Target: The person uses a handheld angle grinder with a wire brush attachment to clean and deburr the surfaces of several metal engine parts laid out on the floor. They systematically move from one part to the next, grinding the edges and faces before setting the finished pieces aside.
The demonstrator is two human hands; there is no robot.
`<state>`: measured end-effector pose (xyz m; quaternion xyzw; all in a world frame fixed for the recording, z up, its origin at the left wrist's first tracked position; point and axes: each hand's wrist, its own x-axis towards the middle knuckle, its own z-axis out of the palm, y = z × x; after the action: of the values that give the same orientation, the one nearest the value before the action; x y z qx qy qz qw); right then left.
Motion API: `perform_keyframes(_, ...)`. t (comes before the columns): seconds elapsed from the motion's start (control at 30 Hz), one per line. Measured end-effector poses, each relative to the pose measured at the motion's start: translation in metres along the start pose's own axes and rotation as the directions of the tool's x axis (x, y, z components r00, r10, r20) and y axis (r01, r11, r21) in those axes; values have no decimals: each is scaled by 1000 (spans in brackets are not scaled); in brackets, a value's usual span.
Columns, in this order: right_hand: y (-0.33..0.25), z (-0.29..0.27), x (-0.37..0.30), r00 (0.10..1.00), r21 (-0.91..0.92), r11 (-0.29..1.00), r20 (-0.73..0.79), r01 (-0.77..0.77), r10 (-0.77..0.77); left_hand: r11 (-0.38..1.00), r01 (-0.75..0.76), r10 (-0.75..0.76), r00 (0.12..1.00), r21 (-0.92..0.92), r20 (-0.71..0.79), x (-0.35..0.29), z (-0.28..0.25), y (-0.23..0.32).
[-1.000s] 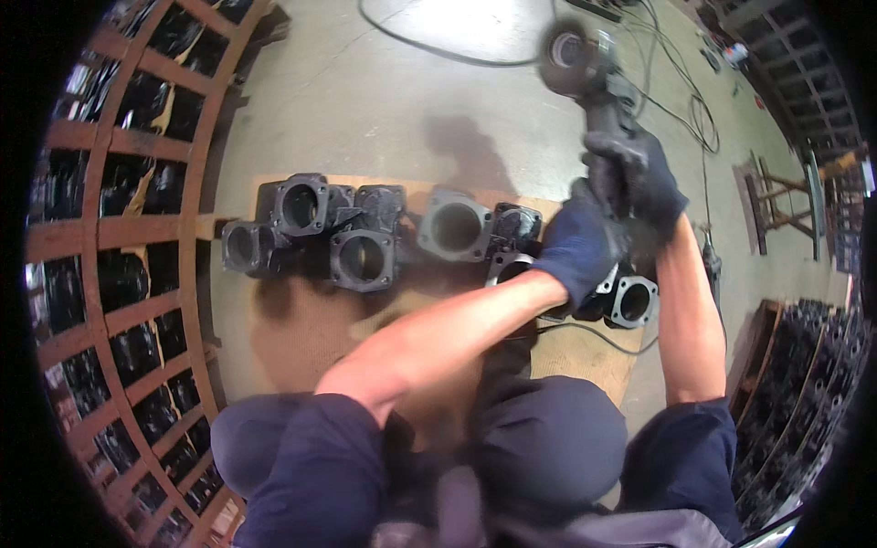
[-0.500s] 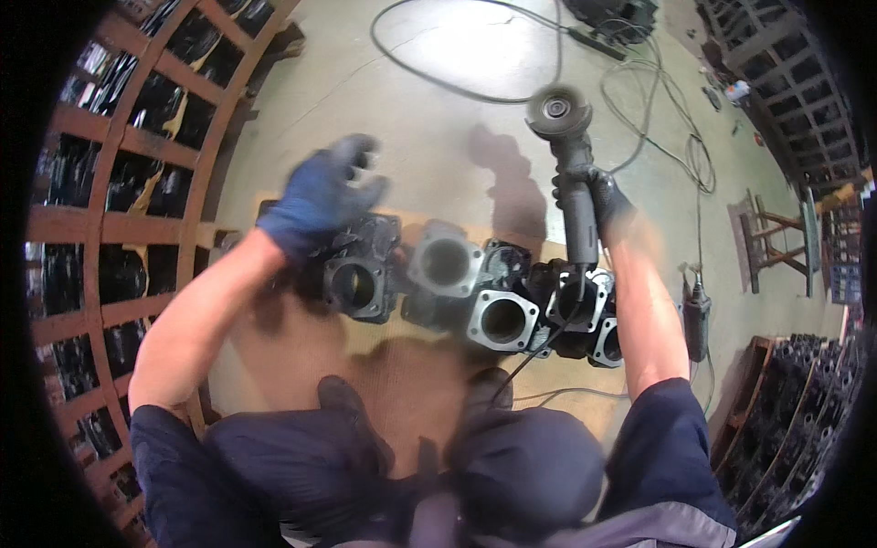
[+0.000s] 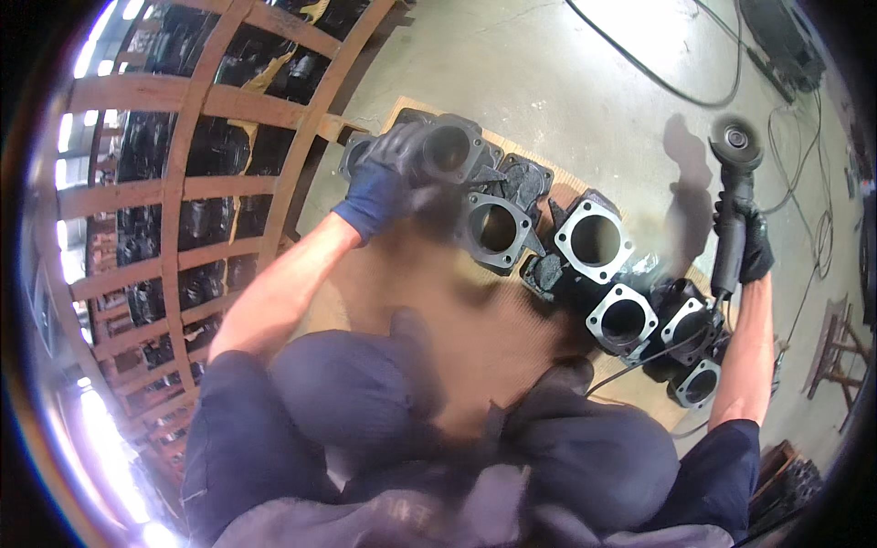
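My left hand (image 3: pixel 376 187), in a dark blue glove, is closed on the edge of a dark square-flanged casting (image 3: pixel 475 144) with a round bore, at the far left end of a row of similar parts. Held upright in my gloved right hand (image 3: pixel 756 247) is an angle grinder (image 3: pixel 729 245), its disc (image 3: pixel 735 137) pointing away from me. Just right of my left hand lies another dark casting (image 3: pixel 523 239). Further along sit castings with bright flat faces, among them a larger one (image 3: pixel 564 239) and a smaller one (image 3: pixel 596 321).
The castings lie on a tan ribbed sheet (image 3: pixel 457 374) between my knees and the grey floor (image 3: pixel 594 119). A brown slatted crate (image 3: pixel 178 190) full of dark parts stands close on the left. Black cables (image 3: pixel 639 78) loop across the floor. A small wooden stand (image 3: pixel 836 361) is at right.
The view has swung left, so the castings appear further right. My left hand, raised with fingers apart before, now grips the left-end casting. My right hand still holds the grinder.
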<state>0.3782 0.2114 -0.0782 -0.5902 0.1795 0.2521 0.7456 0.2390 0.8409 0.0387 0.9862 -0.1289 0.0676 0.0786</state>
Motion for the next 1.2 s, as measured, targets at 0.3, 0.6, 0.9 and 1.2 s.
perform_keyframes(0.3, 13, -43, -14, 998, 10, 1000, -60, -27, 27, 958, 235, -194, 954, 167, -229, -25, 39, -34)
perform_keyframes(0.6, 8, -7, -13, 998, 122, 992, 49, -37, 31, 910, 327, -299, 944, 256, -141, -43, 45, -43)
perform_keyframes(0.9, 12, 2, -24, 995, 96, 992, 68, -80, 73, 934, 316, -301, 947, 169, -109, -36, 41, -48)
perform_keyframes(1.2, 11, 3, -39, 987, -184, 970, -67, -155, 145, 790, 592, -588, 805, -158, 78, -26, -1, -47)
